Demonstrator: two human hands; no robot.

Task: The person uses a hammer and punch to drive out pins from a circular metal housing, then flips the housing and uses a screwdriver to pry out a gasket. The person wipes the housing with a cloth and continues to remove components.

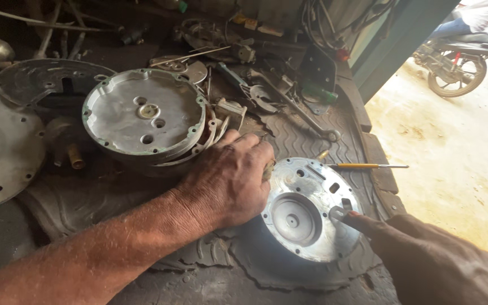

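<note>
A shiny round metal plate (310, 209) with a sunken centre and several holes lies on a dark rubber mat (289, 277). My left hand (230, 181) rests with curled fingers on the plate's left edge, steadying it. My right hand (425, 257) comes in from the lower right; its fingertip presses a small grey metal piece (337, 213) against the plate's right side. A thin tool with a yellow handle (362, 166) lies just beyond the plate.
A stack of large round metal housings (145, 116) stands at left, beside dark discs (46, 79) and a pale disc (1, 149). Wrenches (306, 116) and scrap metal crowd the back. A motorcycle (461, 62) stands on the sandy ground at far right.
</note>
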